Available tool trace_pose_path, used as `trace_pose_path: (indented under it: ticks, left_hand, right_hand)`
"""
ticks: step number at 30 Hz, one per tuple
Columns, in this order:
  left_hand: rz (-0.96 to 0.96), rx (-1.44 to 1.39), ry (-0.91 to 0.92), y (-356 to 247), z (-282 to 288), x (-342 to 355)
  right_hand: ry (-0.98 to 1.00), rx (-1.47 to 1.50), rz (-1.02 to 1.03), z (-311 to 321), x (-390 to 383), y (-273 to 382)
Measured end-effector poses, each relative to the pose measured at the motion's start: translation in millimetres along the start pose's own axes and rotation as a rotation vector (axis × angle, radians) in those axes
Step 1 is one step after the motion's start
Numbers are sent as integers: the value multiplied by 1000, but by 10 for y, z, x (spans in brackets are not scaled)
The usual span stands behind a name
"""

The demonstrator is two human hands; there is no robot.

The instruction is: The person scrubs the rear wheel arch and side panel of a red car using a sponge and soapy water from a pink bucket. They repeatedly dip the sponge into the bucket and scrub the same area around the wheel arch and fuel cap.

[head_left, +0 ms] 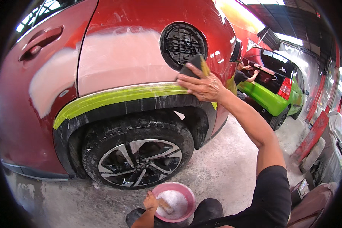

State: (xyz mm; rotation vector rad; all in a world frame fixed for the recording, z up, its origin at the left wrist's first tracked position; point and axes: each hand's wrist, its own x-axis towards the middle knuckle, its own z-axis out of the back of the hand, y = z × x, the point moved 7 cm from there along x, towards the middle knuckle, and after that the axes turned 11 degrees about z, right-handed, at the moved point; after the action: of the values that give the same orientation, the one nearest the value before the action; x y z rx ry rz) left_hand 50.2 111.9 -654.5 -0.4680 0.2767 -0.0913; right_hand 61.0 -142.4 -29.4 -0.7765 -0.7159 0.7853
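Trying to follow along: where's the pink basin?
The pink basin sits bottom centre in the head view, below the wheel, left hand at its left rim.

Workshop under a dark roof point(306, 23)
Bright skylight strip point(289, 39) overhead — translucent plastic sheeting point(313, 70) behind a green-and-red car point(268, 95) — slanted red panel point(314, 135) at right, grey floor point(235, 159) blotched white.

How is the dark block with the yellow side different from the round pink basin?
The dark block with a yellow side is chunky; the round pink basin is hollow and holds whitish liquid.
The block is up at the red car's side; the basin is lower down.
The block looks smaller than the basin.
Both have a hand at them: the right hand grips the block, the left hand is at the basin's rim.
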Motion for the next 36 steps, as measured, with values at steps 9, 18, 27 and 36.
trace_pose_path:
  ticks: [9, 18, 27, 36]
  left_hand:
    - [1, 7, -14, -40, -30, 11]
    - [19, 55, -25, 81, -59, 54]
    - [-12, -39, -17, -8, -109, 36]
    - [-73, -31, -106, -108, -123, 115]
  right_hand:
    - [57, 4, 94, 49, -91, -125]
    - [39, 56, 121, -34, 323, -29]
    - [43, -219, 225, 114, 361, -21]
    - [49, -287, 255, 281, 1378, 444]
